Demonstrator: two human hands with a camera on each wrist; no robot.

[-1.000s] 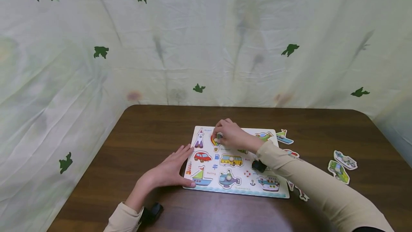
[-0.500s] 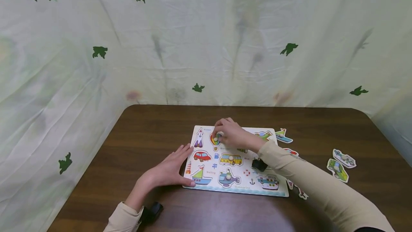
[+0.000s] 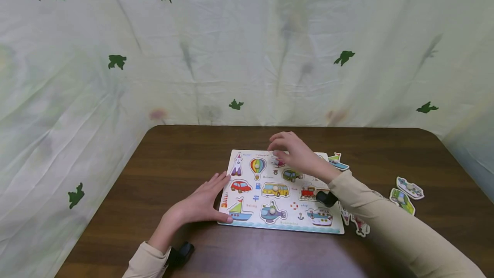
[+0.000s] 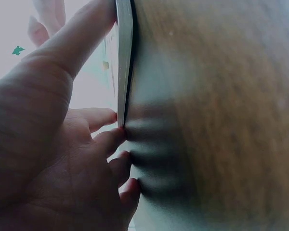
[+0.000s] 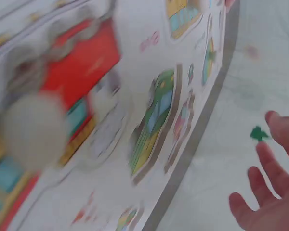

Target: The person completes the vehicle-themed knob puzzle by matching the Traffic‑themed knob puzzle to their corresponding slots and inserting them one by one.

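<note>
A white puzzle board (image 3: 256,214) with vehicle pictures lies on the table. My left hand (image 3: 202,200) rests against its left edge, thumb on the near left corner and fingers extended along the side. In the left wrist view, the fingertips meet the edge of the board (image 4: 124,62). Above the board's far edge is my right hand (image 3: 295,153), holding nothing; its fingers (image 5: 265,185) are spread apart in the right wrist view. A striped hot-air balloon piece (image 3: 257,166) sits in its place, left of that hand. Knobbed bus (image 3: 275,190) and submarine (image 3: 272,212) pieces are also set in.
Loose pieces lie right of the board: a sailboat (image 3: 338,163) by the far corner, several more (image 3: 361,228) partly under the right sleeve, and a green-topped piece (image 3: 402,201) beside a grey one (image 3: 410,188). A printed curtain (image 3: 216,55) hangs behind the table (image 3: 185,158).
My right hand has let go of the balloon piece and moved right and up, uncovering it. My left hand stays at the board's edge.
</note>
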